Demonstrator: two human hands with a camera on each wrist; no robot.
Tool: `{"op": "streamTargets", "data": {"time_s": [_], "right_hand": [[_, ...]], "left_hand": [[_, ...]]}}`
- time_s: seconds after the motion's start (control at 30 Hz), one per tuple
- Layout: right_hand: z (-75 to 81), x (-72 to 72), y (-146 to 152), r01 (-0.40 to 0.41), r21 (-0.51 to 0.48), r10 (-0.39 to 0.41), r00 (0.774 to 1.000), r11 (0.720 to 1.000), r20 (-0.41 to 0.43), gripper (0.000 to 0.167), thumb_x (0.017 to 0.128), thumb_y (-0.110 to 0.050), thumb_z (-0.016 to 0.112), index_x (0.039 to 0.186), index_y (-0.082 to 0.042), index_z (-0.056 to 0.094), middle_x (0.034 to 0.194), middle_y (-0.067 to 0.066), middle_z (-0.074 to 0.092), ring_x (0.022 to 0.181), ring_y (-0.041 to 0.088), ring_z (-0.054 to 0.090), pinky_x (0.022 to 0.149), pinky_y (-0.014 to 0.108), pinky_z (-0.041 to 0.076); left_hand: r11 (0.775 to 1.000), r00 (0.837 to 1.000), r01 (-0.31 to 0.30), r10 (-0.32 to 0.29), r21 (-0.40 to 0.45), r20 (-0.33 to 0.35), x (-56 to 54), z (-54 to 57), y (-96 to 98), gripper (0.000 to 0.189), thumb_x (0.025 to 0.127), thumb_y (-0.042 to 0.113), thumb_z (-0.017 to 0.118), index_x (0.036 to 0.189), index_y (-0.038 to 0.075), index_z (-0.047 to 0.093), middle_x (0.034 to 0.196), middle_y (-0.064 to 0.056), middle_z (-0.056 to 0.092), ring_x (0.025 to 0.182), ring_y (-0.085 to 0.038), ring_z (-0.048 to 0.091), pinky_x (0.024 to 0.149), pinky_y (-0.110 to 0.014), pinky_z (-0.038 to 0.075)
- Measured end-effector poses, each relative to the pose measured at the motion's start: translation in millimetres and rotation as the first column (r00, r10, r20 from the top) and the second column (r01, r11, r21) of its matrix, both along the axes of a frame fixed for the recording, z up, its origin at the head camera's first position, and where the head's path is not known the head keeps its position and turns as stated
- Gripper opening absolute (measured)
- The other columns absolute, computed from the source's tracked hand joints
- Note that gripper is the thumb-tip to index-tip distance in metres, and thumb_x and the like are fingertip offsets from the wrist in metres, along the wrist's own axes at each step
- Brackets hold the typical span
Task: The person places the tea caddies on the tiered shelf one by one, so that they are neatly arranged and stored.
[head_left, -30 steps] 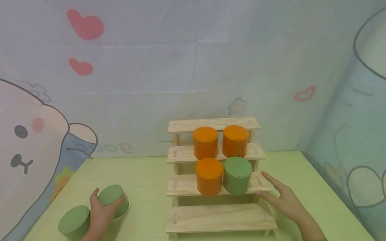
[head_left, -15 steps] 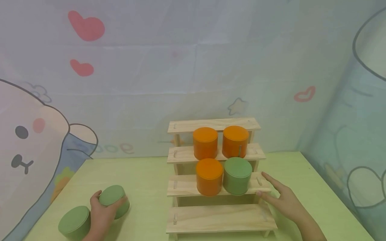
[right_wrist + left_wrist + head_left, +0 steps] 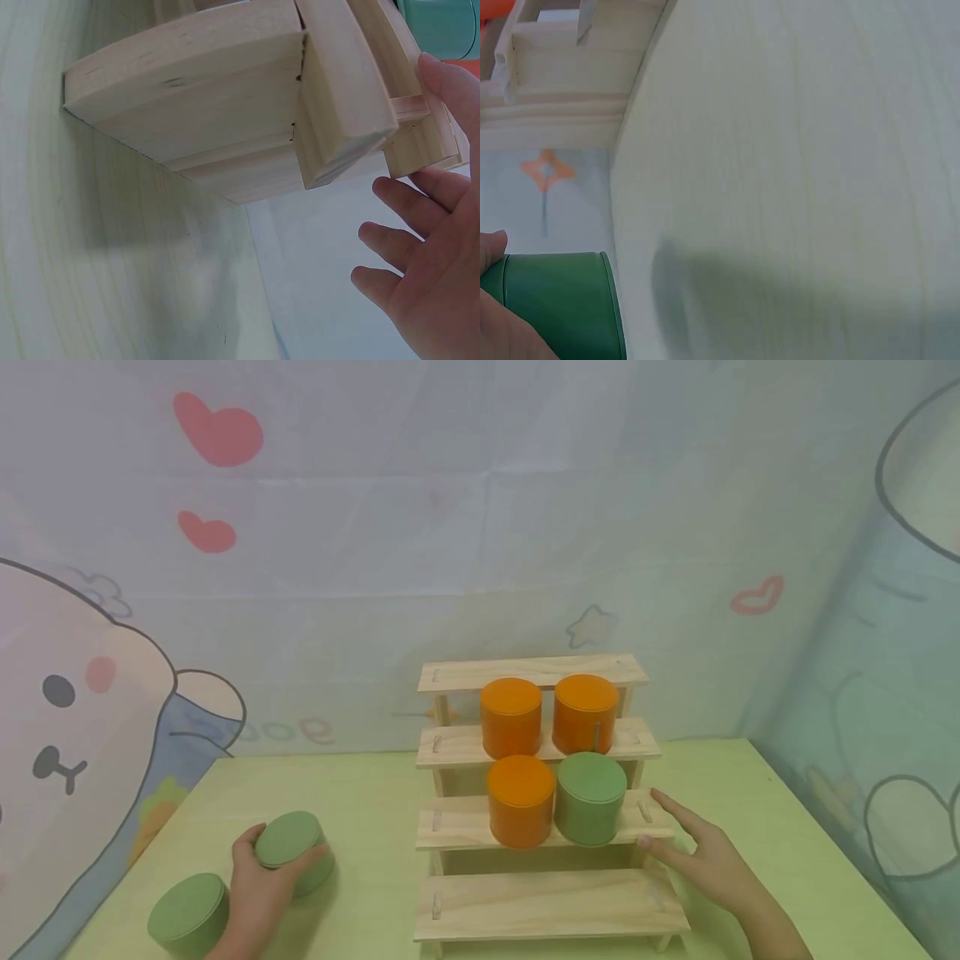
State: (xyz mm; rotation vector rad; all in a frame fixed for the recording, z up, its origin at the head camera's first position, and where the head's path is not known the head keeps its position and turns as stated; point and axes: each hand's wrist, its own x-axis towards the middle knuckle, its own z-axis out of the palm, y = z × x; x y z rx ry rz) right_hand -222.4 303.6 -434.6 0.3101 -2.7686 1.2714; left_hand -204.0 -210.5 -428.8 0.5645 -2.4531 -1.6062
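Note:
My left hand [image 3: 262, 889] grips a green round canister [image 3: 288, 839] from above, thumb and fingers on opposite sides. In the left wrist view this canister [image 3: 562, 300] hangs over the table, its shadow separate from its base. A second green canister [image 3: 189, 912] stands just left of that hand. At the right end of a stepped wooden rack [image 3: 551, 906], my right hand [image 3: 708, 856] touches the second shelf from the bottom, thumb at the front edge and index finger at the back. Its other fingers [image 3: 386, 289] are spread and hold nothing.
On the rack's second shelf stand an orange canister [image 3: 521, 802] and a green canister [image 3: 591, 799]. Above them, the third shelf bears two orange canisters, one left [image 3: 511, 718] and one right [image 3: 585, 714]. A printed cloth [image 3: 360, 552] hangs behind the table [image 3: 360, 827].
My left hand has closed in around the green canister and moved it slightly up and to the right. The right hand and the rack have stayed put.

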Motion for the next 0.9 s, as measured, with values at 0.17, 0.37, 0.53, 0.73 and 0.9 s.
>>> {"op": "streamTargets", "data": {"time_s": [0.17,0.37,0.53,0.73,0.9], "right_hand": [[-0.8,-0.3,0,0.001,0.004,-0.001,1.0,1.0,0.001,0.071,0.093,-0.038,0.063,0.151,-0.012,0.031,0.152,0.023,0.032,0.134,0.052,0.03,0.095,0.073,0.032],[-2.0,-1.0,1,0.004,0.017,-0.004,1.0,1.0,0.003,0.072,0.093,-0.038,0.063,0.152,-0.014,0.03,0.152,0.023,0.032,0.134,0.053,0.029,0.095,0.073,0.032],[-2.4,-1.1,1,0.002,0.012,-0.002,1.0,1.0,-0.004,0.071,0.093,-0.038,0.063,0.152,-0.013,0.031,0.152,0.023,0.032,0.134,0.052,0.03,0.095,0.073,0.032],[-2.4,-1.8,1,-0.001,0.006,0.001,1.0,1.0,-0.004,0.071,0.093,-0.037,0.062,0.151,-0.011,0.031,0.152,0.023,0.031,0.134,0.053,0.029,0.095,0.074,0.031],[-3.1,-2.0,2,-0.001,0.009,0.0,1.0,1.0,0.005,0.072,0.093,-0.038,0.062,0.152,-0.011,0.03,0.152,0.023,0.031,0.134,0.053,0.029,0.094,0.074,0.031]], "left_hand": [[0.997,0.998,0.069,-0.068,0.035,-0.01,7.4,11.0,10.6,0.116,0.079,0.038,0.08,0.152,0.005,-0.003,0.15,-0.031,0.017,0.136,-0.045,0.025,0.109,-0.06,0.026],[0.994,0.993,0.112,-0.112,0.018,-0.033,15.3,18.7,22.9,0.109,0.079,0.033,0.08,0.152,0.005,0.004,0.149,-0.027,0.023,0.135,-0.042,0.029,0.109,-0.059,0.025],[0.99,0.99,0.138,-0.139,-0.023,-0.04,24.1,24.1,34.3,0.107,0.076,0.033,0.082,0.151,0.005,0.01,0.148,-0.024,0.026,0.135,-0.042,0.03,0.108,-0.061,0.026],[0.984,0.984,0.176,-0.176,-0.021,-0.03,34.3,30.7,49.9,0.104,0.075,0.032,0.083,0.15,0.008,0.014,0.148,-0.024,0.028,0.131,-0.042,0.035,0.101,-0.062,0.036],[0.98,0.978,0.201,-0.201,-0.002,-0.051,42.9,33.6,62.9,0.101,0.075,0.029,0.084,0.148,0.01,0.018,0.147,-0.02,0.028,0.128,-0.037,0.039,0.094,-0.05,0.045]]}}
